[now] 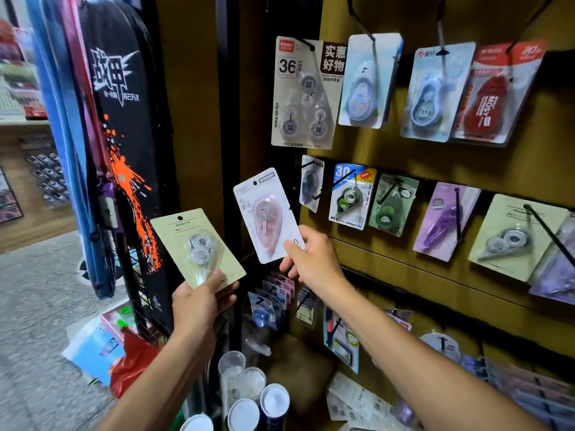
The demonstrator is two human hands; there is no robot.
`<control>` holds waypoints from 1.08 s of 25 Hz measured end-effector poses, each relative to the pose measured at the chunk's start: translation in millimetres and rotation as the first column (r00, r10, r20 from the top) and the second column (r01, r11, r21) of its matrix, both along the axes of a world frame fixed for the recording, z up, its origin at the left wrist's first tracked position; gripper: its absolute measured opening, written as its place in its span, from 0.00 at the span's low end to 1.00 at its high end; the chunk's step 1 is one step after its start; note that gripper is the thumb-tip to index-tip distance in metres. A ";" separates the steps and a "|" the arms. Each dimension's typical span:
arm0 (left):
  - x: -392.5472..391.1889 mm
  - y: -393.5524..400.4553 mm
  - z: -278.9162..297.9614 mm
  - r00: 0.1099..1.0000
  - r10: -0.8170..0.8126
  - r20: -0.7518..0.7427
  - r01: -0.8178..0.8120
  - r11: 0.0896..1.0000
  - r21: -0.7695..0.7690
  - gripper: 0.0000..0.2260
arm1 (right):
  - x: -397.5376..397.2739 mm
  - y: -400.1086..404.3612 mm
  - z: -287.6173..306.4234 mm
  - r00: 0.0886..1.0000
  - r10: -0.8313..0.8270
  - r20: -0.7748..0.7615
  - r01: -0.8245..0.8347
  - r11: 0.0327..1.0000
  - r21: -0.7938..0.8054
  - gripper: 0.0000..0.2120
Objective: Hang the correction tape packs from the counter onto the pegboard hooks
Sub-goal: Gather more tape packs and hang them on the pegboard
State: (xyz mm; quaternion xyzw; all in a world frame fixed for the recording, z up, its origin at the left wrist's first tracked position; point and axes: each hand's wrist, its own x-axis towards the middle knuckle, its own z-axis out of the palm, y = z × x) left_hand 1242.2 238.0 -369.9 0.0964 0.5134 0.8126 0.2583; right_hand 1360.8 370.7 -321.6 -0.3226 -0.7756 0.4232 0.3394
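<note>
My left hand (pixel 199 301) grips the bottom edge of a pale green correction tape pack (pixel 196 245) and holds it upright, left of the pegboard (pixel 435 157). My right hand (pixel 311 259) pinches the lower right corner of a white pack with a pink tape (pixel 267 216). That pack's hang hole sits just left of a black hook (pixel 306 165) at the left end of the middle row; whether they touch I cannot tell. Many packs hang on hooks across the board.
A large value pack (pixel 303 94) hangs above the pink pack. Black bags (pixel 124 135) hang on a rack to the left. Clear tubes with white caps (pixel 249 396) stand below my arms. More small packs (pixel 277 297) hang on the lower row.
</note>
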 end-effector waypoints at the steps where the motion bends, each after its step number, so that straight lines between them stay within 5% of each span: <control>1: 0.1 0.0 -0.9 1.000 -0.001 -0.004 0.001 1.000 0.000 0.08 | -1.6 0.5 2.5 1.000 -0.013 -0.009 0.013 1.000 -0.003 0.07; 14: 1.8 5.1 -6.6 0.998 -0.015 -0.062 0.013 0.999 -0.036 0.10 | -4.6 -23.9 -0.2 0.981 -0.093 -0.168 0.116 0.984 0.134 0.06; 24: 5.3 9.6 4.0 0.991 -0.039 -0.126 0.035 0.999 -0.030 0.08 | -21.9 -2.0 4.7 0.903 -0.239 -0.355 0.216 0.971 -0.104 0.12; 27: 3.9 13.4 4.7 0.982 -0.072 -0.173 0.067 0.997 -0.038 0.07 | -36.4 23.8 4.2 0.882 -0.306 -0.359 0.317 0.948 -0.031 0.12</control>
